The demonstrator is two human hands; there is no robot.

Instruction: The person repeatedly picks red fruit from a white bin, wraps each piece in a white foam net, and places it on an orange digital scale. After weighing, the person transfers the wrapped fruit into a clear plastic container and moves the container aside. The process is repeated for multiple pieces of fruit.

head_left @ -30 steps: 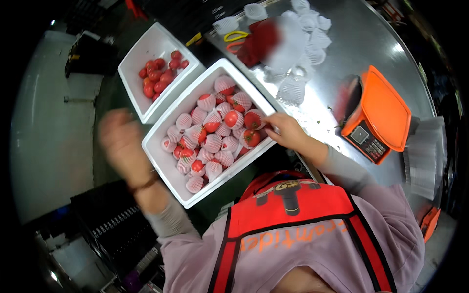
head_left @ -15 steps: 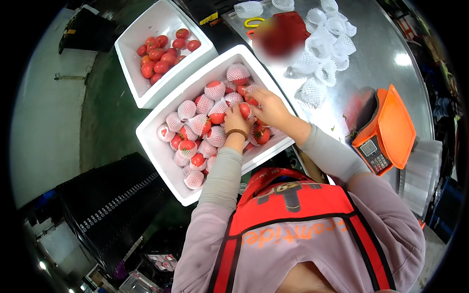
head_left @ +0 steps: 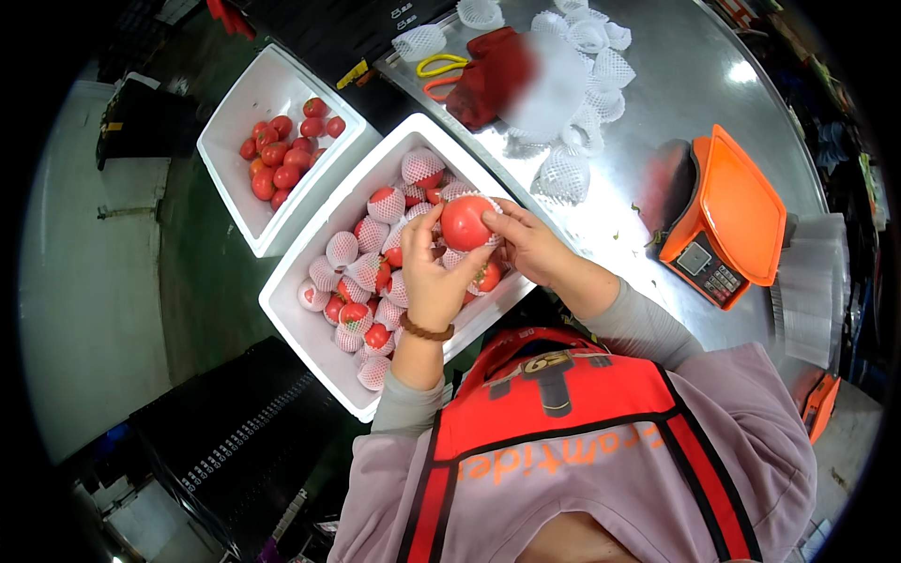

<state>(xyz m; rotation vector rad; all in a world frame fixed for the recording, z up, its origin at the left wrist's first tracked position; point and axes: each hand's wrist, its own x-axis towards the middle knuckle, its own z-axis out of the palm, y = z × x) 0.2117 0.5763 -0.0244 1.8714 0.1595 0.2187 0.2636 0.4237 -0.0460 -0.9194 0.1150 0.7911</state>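
Note:
A large red tomato (head_left: 466,222), partly in a white foam net sleeve, is held up over the near foam box (head_left: 291,352). My right hand (head_left: 537,246) grips its right side, thumb on the skin and fingers behind. From the left, my left hand (head_left: 434,286) curls around it, thumb under its lower edge; some of its fingertips are hidden. Below both hands, the box holds many tomatoes in net sleeves, such as a netted tomato (head_left: 343,249) at the left. A barer tomato (head_left: 486,277) lies just under my hands.
Another white foam box (head_left: 225,178) with bare tomatoes stands at the far left. On the metal table (head_left: 694,94) lie empty net sleeves (head_left: 563,176), a dark red cloth (head_left: 488,80), yellow-handled scissors (head_left: 441,64) and an orange scale (head_left: 732,216). A black crate (head_left: 235,422) sits lower left.
Both hands have come up from among the tomatoes in the near box, and one tomato in its sleeve is now lifted between them. The view has shifted slightly.

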